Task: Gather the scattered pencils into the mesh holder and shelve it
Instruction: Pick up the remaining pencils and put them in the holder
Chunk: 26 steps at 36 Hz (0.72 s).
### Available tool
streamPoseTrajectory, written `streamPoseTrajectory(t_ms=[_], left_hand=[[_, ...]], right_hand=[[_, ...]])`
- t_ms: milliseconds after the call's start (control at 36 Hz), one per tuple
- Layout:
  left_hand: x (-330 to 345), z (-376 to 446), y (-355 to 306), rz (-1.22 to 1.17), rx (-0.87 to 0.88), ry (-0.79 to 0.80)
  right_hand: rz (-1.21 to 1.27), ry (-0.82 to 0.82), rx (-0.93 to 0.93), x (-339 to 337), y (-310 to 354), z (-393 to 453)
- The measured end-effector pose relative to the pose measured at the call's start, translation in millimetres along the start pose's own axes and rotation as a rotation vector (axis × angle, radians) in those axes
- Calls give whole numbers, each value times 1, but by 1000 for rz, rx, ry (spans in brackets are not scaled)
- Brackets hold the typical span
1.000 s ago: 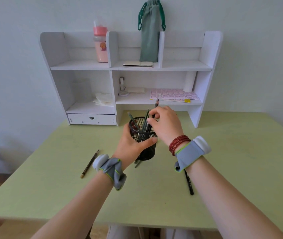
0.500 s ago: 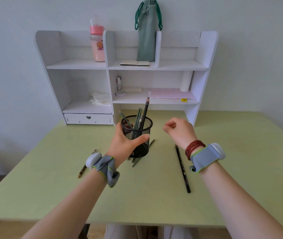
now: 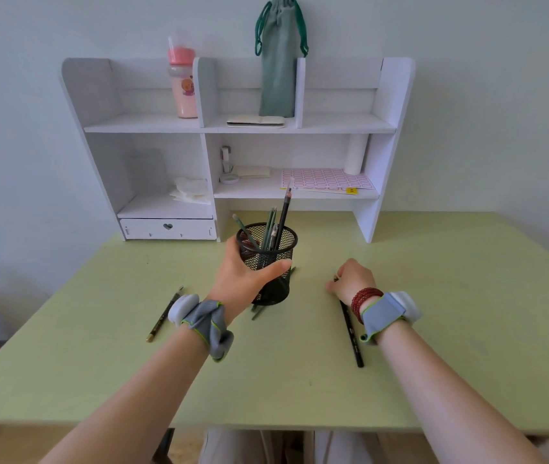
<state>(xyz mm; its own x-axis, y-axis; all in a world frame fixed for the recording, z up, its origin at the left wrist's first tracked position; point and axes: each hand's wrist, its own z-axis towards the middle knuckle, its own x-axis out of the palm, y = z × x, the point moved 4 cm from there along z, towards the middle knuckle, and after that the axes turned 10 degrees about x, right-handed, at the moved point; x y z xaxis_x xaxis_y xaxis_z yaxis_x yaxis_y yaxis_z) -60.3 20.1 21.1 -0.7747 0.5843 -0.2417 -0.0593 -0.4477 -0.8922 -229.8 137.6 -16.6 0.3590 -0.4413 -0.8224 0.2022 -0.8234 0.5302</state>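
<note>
The left hand (image 3: pixel 243 279) is wrapped around the black round mesh holder (image 3: pixel 268 262), which stands on the pale green table (image 3: pixel 467 296) in front of the white desktop shelf unit (image 3: pixel 233 128); several pencils stand in the holder. The right hand (image 3: pixel 351 277) rests on the table, fingers curled down over the far end of a long black pencil (image 3: pixel 351 333); a dark pencil with gold tip (image 3: pixel 164 314) lies left of the left wrist; more pencil ends (image 3: pixel 258 312) show beside the holder's base.
</note>
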Motion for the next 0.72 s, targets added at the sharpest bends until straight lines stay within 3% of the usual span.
streamPoseTrajectory(t_ms=[222, 361, 583, 722], left_hand=[[3, 0, 1, -5, 8, 9], [4, 0, 3, -6, 6, 9], [2, 0, 6, 12, 9, 16], [1, 0, 5, 22, 5, 18]], right_hand=[[-44, -2, 36, 6, 1, 0], [-2, 43, -36, -2, 5, 1], [470, -72, -213, -51, 36, -2], [910, -5, -304, -88, 66, -13]])
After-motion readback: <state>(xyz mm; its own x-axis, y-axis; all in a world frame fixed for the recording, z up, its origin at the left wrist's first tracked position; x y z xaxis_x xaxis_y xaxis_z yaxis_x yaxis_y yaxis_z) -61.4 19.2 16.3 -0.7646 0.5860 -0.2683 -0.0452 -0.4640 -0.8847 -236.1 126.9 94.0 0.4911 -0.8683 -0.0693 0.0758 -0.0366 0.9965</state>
